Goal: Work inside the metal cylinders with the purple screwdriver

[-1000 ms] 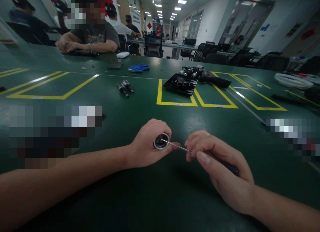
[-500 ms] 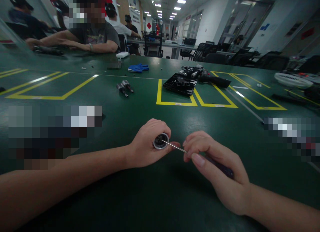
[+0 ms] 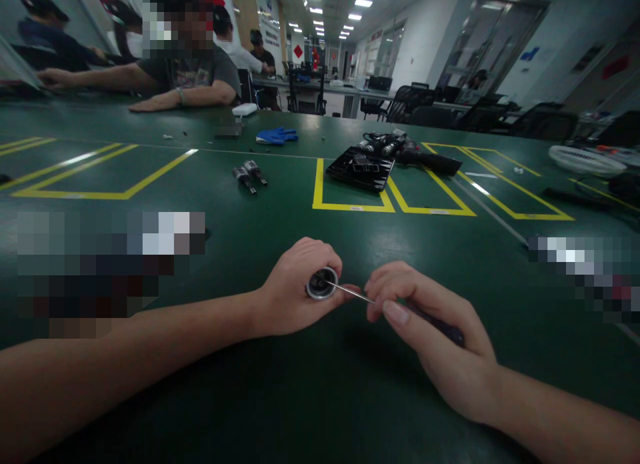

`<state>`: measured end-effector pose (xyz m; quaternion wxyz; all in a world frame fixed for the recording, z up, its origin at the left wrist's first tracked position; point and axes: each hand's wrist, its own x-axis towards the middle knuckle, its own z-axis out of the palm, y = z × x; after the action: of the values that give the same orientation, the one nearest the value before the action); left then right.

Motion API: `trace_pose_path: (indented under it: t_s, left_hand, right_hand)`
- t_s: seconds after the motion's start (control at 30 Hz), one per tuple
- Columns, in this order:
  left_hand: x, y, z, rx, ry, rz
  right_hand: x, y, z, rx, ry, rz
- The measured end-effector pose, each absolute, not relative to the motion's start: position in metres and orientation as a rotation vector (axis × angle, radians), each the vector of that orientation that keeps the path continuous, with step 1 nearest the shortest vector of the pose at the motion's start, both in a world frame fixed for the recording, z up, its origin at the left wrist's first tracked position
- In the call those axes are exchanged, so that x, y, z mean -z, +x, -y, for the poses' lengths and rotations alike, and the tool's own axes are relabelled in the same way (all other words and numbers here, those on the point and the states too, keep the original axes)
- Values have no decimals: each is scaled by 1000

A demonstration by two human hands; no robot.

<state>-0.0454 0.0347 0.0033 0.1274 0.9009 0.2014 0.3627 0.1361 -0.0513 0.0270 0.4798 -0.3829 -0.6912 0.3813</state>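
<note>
A round metal-rimmed cylinder [image 3: 322,283] is wrapped in my left hand [image 3: 295,287], its open end facing up and toward me. My right hand [image 3: 433,337] is closed around the dark handle of a screwdriver [image 3: 351,292]. The thin metal shaft points left into the cylinder's opening; its tip is inside, and what it touches there is too small to tell. Both hands are above the green table [image 3: 280,397], a short gap apart.
Two small metal-and-black parts [image 3: 250,176] lie ahead on the left, with a blue glove [image 3: 277,136] beyond. A black tray [image 3: 361,169] and dark tools [image 3: 430,161] lie at centre right. Blurred patches flank both sides. A person [image 3: 195,71] sits across the table.
My right hand and the screwdriver handle have shifted very slightly; my left hand is unmoved. Across the table, the person's hands have moved apart, one farther left and one flat on the tabletop.
</note>
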Motion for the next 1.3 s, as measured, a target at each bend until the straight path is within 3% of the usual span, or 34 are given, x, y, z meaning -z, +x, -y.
trace_pose_path:
  t_s: [0.2, 0.43, 0.77, 1.3]
  left_hand:
    - [-4, -46, -35, -1056, 2609, -601]
    - [-4, -45, -35, -1026, 2612, -614]
    - [-2, -46, -35, -1030, 2597, -637]
    - [-3, -45, -35, -1043, 2589, -613]
  right_hand:
    - [-21, 136, 47, -1089, -942, 1468]
    - [-26, 136, 52, -964, -949, 1666]
    - [-18, 135, 45, -1303, -922, 1225]
    - [-21, 134, 45, -1347, -904, 1135]
